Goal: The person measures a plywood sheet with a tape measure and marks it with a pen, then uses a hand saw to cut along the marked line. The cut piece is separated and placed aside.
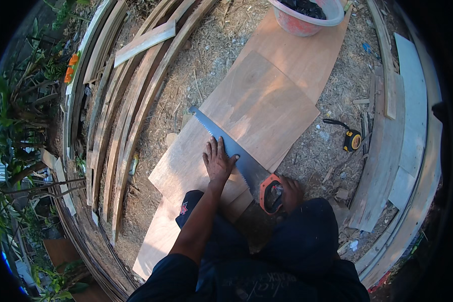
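A handsaw (226, 146) lies flat and slanted across a sheet of plywood (181, 156), its toothed edge facing lower left. My left hand (218, 160) rests palm down on the plywood, fingers spread, with the fingertips and thumb on the saw blade. Beside the saw's orange-and-black handle (272, 194) is my right hand (291, 194), partly hidden behind my knee. No fingers show wrapped through the handle's opening, and the right fingers appear extended next to it. Another plywood piece (267, 100) lies beyond the blade, overlapping a longer sheet underneath.
A pinkish basin (302, 22) with black plastic inside stands on the far plywood. A yellow-and-black tape measure (352, 140) lies on the ground at right. Long timber strips (136, 121) run along the left, and weathered boards (377, 166) along the right. Plants border the far left.
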Demonstrator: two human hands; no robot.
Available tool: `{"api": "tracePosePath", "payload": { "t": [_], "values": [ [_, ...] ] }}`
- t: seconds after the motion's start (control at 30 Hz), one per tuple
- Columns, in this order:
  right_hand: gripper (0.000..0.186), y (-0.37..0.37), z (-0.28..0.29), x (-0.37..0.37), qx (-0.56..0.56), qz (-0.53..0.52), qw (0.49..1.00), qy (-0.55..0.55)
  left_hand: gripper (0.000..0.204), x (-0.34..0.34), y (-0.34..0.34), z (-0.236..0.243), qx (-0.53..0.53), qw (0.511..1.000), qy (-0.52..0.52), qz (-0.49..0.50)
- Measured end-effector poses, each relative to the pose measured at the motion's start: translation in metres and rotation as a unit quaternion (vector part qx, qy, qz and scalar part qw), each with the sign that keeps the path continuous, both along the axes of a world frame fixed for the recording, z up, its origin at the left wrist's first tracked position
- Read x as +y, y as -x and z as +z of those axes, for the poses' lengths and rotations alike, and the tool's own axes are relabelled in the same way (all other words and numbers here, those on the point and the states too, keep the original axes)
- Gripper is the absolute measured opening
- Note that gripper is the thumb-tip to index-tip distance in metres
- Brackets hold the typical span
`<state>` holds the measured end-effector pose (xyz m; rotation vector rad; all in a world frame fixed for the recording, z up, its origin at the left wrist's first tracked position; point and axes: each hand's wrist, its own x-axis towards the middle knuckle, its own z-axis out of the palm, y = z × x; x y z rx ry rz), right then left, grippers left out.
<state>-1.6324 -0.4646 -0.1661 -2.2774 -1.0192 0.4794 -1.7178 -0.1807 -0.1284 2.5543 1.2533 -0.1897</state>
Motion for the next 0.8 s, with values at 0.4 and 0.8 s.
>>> {"api": "tracePosePath", "payload": {
  "t": [0.4, 0.8],
  "values": [
    [0.044, 0.0014, -0.0021, -0.0005, 0.007, -0.005, 1.000, 0.002, 0.095, 0.0003, 0.0034, -0.0053, -0.018, 1.000, -0.018, -0.010],
    [0.049, -0.0001, -0.0005, -0.0013, 0.026, 0.007, 0.999, 0.034, 0.096, 0.0011, 0.0041, -0.0069, -0.005, 1.000, -0.010, -0.006]
  ]
}}
